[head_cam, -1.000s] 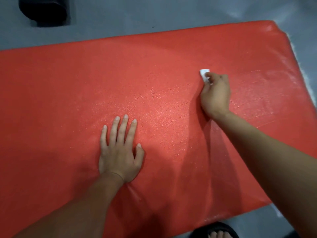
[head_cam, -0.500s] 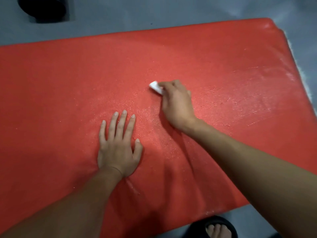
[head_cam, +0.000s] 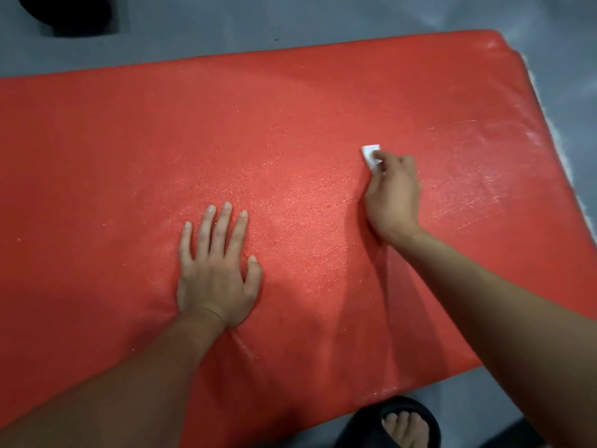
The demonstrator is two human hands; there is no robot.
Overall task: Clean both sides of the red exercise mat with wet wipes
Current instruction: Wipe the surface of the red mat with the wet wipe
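The red exercise mat [head_cam: 129,156] lies flat on a grey floor and fills most of the view. My left hand [head_cam: 218,270] rests flat on it near the middle, fingers straight and spread. My right hand [head_cam: 392,195] is to the right of centre and pinches a small folded white wet wipe [head_cam: 370,155] against the mat surface. Most of the wipe is hidden under my fingers. Wet streaks shine on the mat's right part.
A black object [head_cam: 71,14] stands on the floor at the far left beyond the mat. My foot in a black sandal [head_cam: 397,425] is at the mat's near edge. The mat's right end [head_cam: 517,76] shows a pale edge against the grey floor [head_cam: 323,17].
My right hand swept the wipe left toward the mat's middle, then back to the right. My left hand has stayed pressed in place.
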